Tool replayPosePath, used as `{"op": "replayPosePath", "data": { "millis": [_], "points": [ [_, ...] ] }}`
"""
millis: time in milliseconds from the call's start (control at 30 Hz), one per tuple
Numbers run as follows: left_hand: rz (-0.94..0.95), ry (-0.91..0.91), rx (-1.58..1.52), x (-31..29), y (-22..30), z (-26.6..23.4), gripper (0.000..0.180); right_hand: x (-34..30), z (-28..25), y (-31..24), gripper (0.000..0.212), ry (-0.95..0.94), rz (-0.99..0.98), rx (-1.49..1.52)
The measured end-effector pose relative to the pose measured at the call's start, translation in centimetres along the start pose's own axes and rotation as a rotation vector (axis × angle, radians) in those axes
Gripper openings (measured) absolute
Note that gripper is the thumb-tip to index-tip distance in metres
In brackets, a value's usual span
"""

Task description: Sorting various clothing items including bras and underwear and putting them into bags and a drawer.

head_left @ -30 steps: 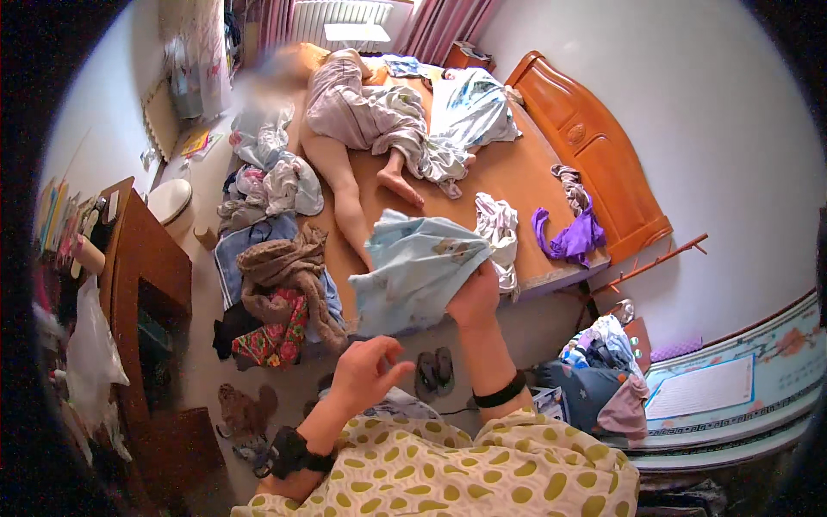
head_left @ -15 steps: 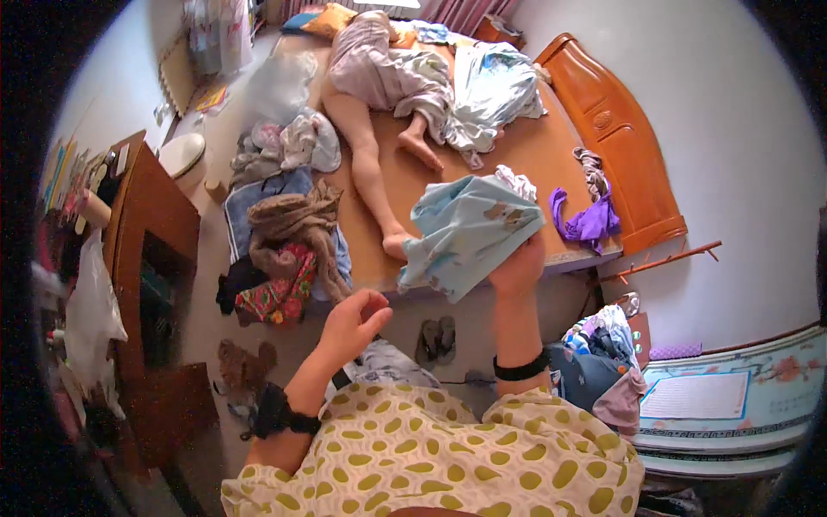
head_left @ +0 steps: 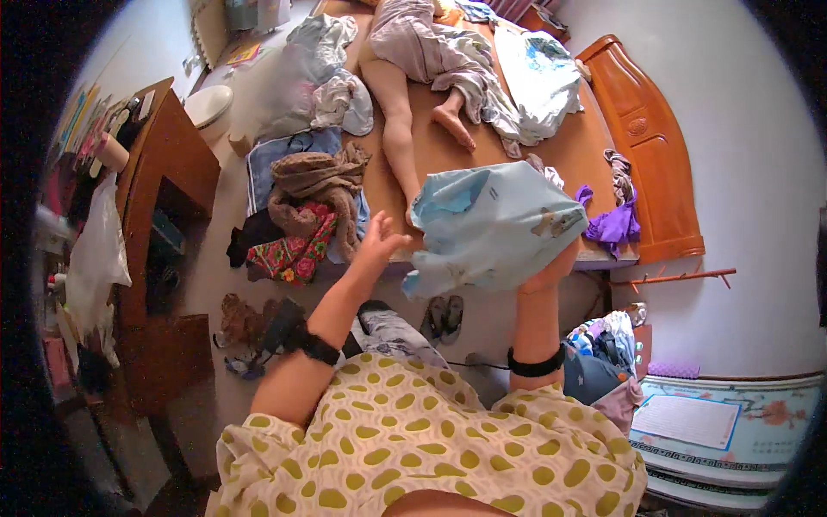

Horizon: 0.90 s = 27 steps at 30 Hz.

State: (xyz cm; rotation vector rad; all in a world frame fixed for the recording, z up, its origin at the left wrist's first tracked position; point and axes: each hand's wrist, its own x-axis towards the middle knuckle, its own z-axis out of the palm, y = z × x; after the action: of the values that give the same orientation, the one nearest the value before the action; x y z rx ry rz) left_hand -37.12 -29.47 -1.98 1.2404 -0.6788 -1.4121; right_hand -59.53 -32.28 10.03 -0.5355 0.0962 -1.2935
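A light blue piece of clothing (head_left: pixel 504 228) with small printed figures hangs spread out in front of me, above the near end of the bed. My right hand (head_left: pixel 551 271) grips it at its lower right, and the cloth covers most of the fingers. Just left of the cloth, my left hand (head_left: pixel 379 243) is raised with thumb and fingers apart, holding nothing. Below that hand and to its left lie a brown knitted garment (head_left: pixel 319 181) and a red flowered cloth (head_left: pixel 295 250) in a pile at the bed's edge.
A person lies on the bed (head_left: pixel 508 153), one bare leg (head_left: pixel 398 129) reaching toward the cloth. Purple fabric (head_left: pixel 613 215) lies near the wooden headboard (head_left: pixel 646 146). Shoes (head_left: pixel 443 319) stand on the floor. A brown desk (head_left: pixel 185 146) is left, a full clothes basket (head_left: pixel 586 370) right.
My left hand has risen and its curled fingers have spread. The light blue clothing has moved right and opened out wider in my right hand. The whole view has shifted a little.
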Motion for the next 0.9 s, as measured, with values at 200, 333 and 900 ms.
{"op": "replayPosePath", "data": {
  "millis": [200,333,900],
  "points": [
    [-0.046,-0.345,-0.182,-1.1,3.2,1.8,0.040,0.1,-0.3,-0.6,0.046,0.053,0.006,-0.078],
    [-0.019,-0.154,-0.114,-0.2,4.2,-0.8,0.024,-0.2,-1.6,-2.1,0.045,0.235,-0.109,-1.290],
    [-0.016,-0.018,-0.170,-0.9,6.8,-1.8,0.023,-3.8,-5.4,-2.6,0.038,0.582,0.456,-0.107]
  ]
}}
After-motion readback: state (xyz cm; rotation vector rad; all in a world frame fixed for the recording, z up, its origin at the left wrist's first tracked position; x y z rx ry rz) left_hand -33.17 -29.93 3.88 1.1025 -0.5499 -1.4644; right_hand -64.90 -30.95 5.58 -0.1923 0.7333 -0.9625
